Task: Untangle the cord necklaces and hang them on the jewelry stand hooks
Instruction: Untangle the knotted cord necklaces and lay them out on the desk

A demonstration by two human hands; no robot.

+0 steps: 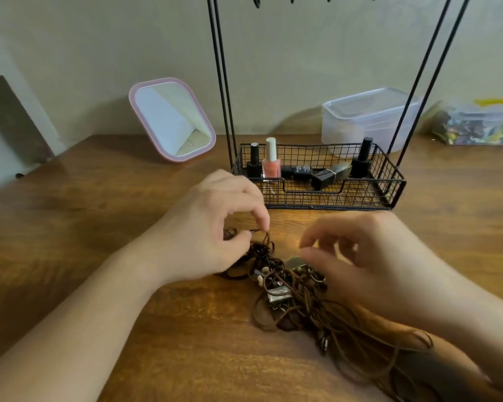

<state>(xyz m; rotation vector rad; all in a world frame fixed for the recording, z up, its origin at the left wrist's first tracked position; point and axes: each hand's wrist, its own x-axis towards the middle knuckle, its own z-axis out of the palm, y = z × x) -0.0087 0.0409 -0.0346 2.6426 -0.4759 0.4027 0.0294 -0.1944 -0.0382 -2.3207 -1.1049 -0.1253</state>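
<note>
A brown wooden worktop [105,204] carries the tangled cord necklaces [285,288] before the jewelry stand [320,181]. The left hand [212,227] pinches one cord; the right hand [357,253] hovers spread. Untangling is underway; next, tease that strand free.

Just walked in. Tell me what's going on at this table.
A person is working on a tangled heap of brown cord necklaces lying on the wooden table. The left hand pinches one cord at the heap's upper edge. The right hand hovers over the heap with fingers loosely curled, holding nothing visible. The jewelry stand sits just behind, nail polish bottles in its wire tray. No necklace hangs from it in view.
</note>
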